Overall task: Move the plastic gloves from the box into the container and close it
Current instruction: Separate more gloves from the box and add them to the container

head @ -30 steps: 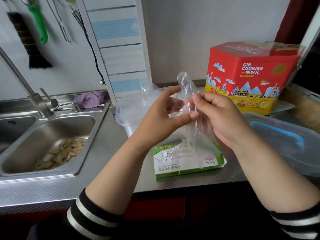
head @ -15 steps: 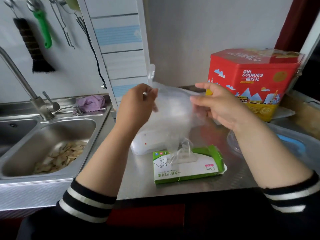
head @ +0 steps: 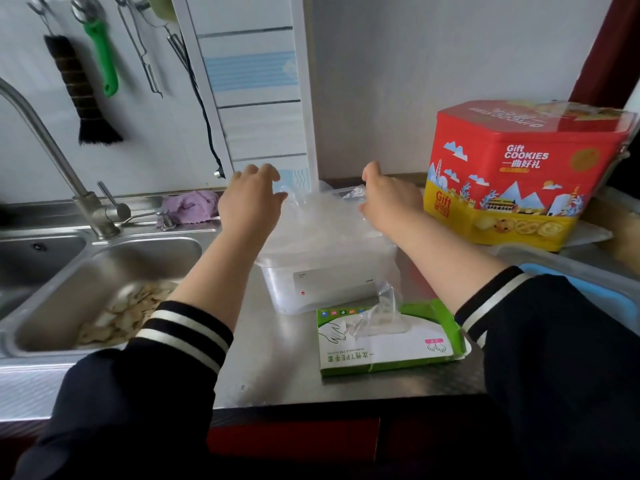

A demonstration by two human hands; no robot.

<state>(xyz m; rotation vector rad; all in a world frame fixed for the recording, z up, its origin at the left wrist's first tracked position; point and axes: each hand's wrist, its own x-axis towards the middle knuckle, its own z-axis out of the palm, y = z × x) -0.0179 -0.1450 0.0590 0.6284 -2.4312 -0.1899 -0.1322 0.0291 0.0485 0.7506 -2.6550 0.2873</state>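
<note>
A clear plastic container (head: 332, 289) stands open in the middle of the steel counter. It is filled with crumpled clear plastic gloves (head: 322, 220). My left hand (head: 251, 202) is at the container's far left rim and my right hand (head: 389, 202) at its far right rim. Both hold the edges of a clear glove spread low over the pile. In front of the container lies the green and white glove box (head: 391, 348), with one glove (head: 377, 317) sticking up out of its slot. The container's clear lid (head: 568, 271) with a blue handle lies at the right.
A red and yellow cookie tin (head: 519, 174) stands at the back right. A steel sink (head: 104, 282) with peelings in it and a tap (head: 52, 150) are on the left. A purple cloth (head: 190, 206) lies behind the sink. Utensils hang on the wall.
Both hands have moved forward and down, carrying the glove from chest height above the box onto the pile in the container. The hands have also spread apart.
</note>
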